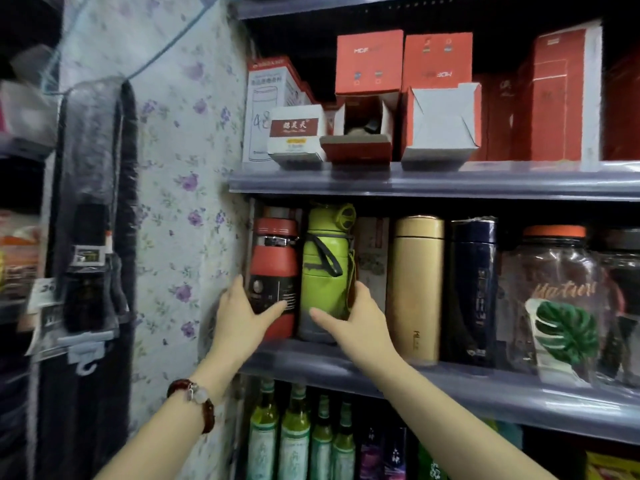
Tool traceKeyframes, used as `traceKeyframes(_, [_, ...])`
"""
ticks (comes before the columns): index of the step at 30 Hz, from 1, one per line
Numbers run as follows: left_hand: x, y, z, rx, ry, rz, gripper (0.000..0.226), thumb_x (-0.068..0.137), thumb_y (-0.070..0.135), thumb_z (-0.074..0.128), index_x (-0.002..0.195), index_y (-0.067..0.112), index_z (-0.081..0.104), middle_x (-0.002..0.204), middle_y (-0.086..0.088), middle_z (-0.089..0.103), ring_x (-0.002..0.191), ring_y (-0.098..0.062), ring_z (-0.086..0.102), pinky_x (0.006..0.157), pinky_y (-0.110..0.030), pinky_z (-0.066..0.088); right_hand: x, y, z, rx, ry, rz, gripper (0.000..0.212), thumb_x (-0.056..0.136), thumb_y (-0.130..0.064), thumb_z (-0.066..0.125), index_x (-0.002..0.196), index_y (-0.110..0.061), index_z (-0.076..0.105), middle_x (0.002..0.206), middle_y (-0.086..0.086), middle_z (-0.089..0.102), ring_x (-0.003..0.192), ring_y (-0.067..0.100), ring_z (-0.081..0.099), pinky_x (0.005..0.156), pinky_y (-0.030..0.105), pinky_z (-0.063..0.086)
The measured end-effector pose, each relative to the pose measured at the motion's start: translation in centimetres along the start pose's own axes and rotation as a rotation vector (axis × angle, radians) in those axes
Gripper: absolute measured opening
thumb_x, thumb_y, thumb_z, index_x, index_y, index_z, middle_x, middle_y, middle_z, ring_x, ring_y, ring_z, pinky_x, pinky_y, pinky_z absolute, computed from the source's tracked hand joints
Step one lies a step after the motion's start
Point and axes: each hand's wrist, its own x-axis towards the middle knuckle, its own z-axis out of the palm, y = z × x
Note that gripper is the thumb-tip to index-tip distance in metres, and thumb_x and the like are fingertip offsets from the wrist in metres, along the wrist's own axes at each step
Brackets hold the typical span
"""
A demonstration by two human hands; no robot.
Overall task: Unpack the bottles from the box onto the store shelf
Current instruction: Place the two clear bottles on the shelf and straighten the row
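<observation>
Two hands are on the middle shelf [450, 382] at its left end, each on its own bottle. The left hand [244, 317] has its fingers wrapped around the lower part of the red bottle [273, 271], with the thumb lying across the dark label on the front, so it grips this bottle. The right hand [356, 323] holds the lower part of the green bottle [323, 268]: the thumb presses on the front near the grey base, and the other fingers curl around the right side. Both bottles stand upright on the shelf, side by side, and they look to be touching or almost touching. On the left wrist sits a dark red bead bracelet [194, 398].

To the right of the green bottle stand a gold flask [417, 289], a dark blue flask [472, 292] and a clear jar with an orange lid [554, 306], which has a green leaf printed on it. On the shelf above, red and white cartons [403, 95] are placed; one of them lies open toward the front. Below the middle shelf I see a row of green glass bottles [301, 438]. Left of the shelves is a wall with flowered paper [180, 168], and dark items hang there in plastic [90, 209]. Which box the bottles come from, I cannot tell.
</observation>
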Motion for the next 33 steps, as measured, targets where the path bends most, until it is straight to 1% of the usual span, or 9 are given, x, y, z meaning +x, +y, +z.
traceKeyframes(2, [0.9, -1.6, -0.2, -0.028, -0.089, -0.051, 0.087, 0.052, 0.060, 0.073, 0.125, 0.021, 0.048, 0.118, -0.004, 0.064, 0.108, -0.022, 0.061, 0.093, -0.042, 0.050, 1.9, 0.0, 1.6, 0.023, 0.033, 0.087, 0.103, 0.064, -0.053, 0.079, 0.142, -0.009, 0.029, 0.138, 0.012, 0.049, 0.127, 0.029, 0.048, 0.103, 0.042, 0.042])
traceKeyframes(6, [3.4, -3.6, -0.4, -0.133, -0.230, -0.088, 0.089, 0.040, 0.059, 0.081, 0.118, 0.026, 0.054, 0.109, 0.007, 0.070, 0.101, -0.012, 0.066, 0.096, -0.041, 0.051, 4.2, 0.2, 3.2, 0.049, 0.100, 0.196, 0.115, 0.058, -0.050, 0.084, 0.144, -0.007, 0.021, 0.142, 0.018, 0.044, 0.129, 0.034, 0.045, 0.104, 0.043, 0.041])
traceKeyframes(10, [4.6, -2.8, -0.3, -0.266, -0.380, -0.026, 0.069, 0.056, 0.025, 0.090, 0.117, 0.020, 0.057, 0.107, 0.004, 0.071, 0.099, -0.010, 0.067, 0.098, -0.039, 0.050, 5.1, 1.1, 4.0, 0.150, 0.057, 0.250, 0.106, 0.054, -0.040, 0.090, 0.138, -0.013, 0.030, 0.131, 0.009, 0.055, 0.122, 0.031, 0.052, 0.101, 0.039, 0.044])
traceKeyframes(15, [4.8, -3.2, 0.3, -0.252, -0.350, -0.100, 0.107, 0.031, 0.054, 0.089, 0.125, 0.026, 0.047, 0.114, 0.010, 0.065, 0.105, -0.009, 0.063, 0.100, -0.034, 0.048, 5.2, 1.0, 3.6, 0.137, 0.095, 0.230, 0.086, 0.054, -0.035, 0.090, 0.123, -0.017, 0.043, 0.119, 0.004, 0.059, 0.112, 0.025, 0.056, 0.088, 0.028, 0.044])
traceKeyframes(19, [4.3, -1.9, 0.5, -0.165, -0.401, -0.030, 0.104, 0.033, 0.062, 0.086, 0.123, 0.032, 0.043, 0.116, 0.014, 0.062, 0.107, -0.008, 0.060, 0.100, -0.033, 0.047, 4.3, 0.9, 2.4, 0.131, 0.147, 0.232, 0.081, 0.052, -0.034, 0.091, 0.116, -0.018, 0.044, 0.108, 0.002, 0.059, 0.101, 0.023, 0.057, 0.087, 0.031, 0.048])
traceKeyframes(21, [3.6, -0.8, 1.0, -0.109, -0.408, 0.026, 0.097, 0.043, 0.059, 0.085, 0.124, 0.031, 0.040, 0.114, 0.015, 0.058, 0.103, -0.008, 0.057, 0.093, -0.028, 0.045, 3.8, 1.2, 1.6, 0.136, 0.193, 0.229, 0.078, 0.053, -0.032, 0.091, 0.115, -0.018, 0.045, 0.103, 0.000, 0.057, 0.094, 0.021, 0.055, 0.083, 0.029, 0.046])
traceKeyframes(24, [2.6, 0.1, 1.7, -0.045, -0.349, 0.078, 0.095, 0.052, 0.058, 0.083, 0.129, 0.026, 0.035, 0.108, 0.014, 0.053, 0.096, -0.009, 0.052, 0.082, -0.025, 0.041, 3.5, 1.3, 1.2, 0.130, 0.207, 0.240, 0.078, 0.053, -0.032, 0.091, 0.115, -0.017, 0.046, 0.106, 0.001, 0.061, 0.097, 0.023, 0.058, 0.086, 0.030, 0.047])
traceKeyframes(29, [3.2, -0.9, 0.9, -0.099, -0.422, 0.047, 0.094, 0.045, 0.060, 0.084, 0.125, 0.036, 0.041, 0.116, 0.015, 0.060, 0.107, -0.009, 0.058, 0.091, -0.026, 0.044, 3.3, 1.0, 0.7, 0.101, 0.140, 0.243, 0.078, 0.051, -0.035, 0.090, 0.115, -0.021, 0.047, 0.106, -0.001, 0.061, 0.096, 0.020, 0.057, 0.088, 0.031, 0.048])
traceKeyframes(33, [3.7, -1.1, 0.8, -0.098, -0.473, 0.081, 0.093, 0.045, 0.060, 0.084, 0.126, 0.039, 0.044, 0.117, 0.018, 0.061, 0.108, -0.005, 0.059, 0.091, -0.024, 0.043, 2.6, 1.4, 0.1, 0.123, 0.116, 0.222, 0.078, 0.052, -0.037, 0.090, 0.116, -0.028, 0.046, 0.108, -0.004, 0.060, 0.101, 0.019, 0.059, 0.087, 0.029, 0.047])
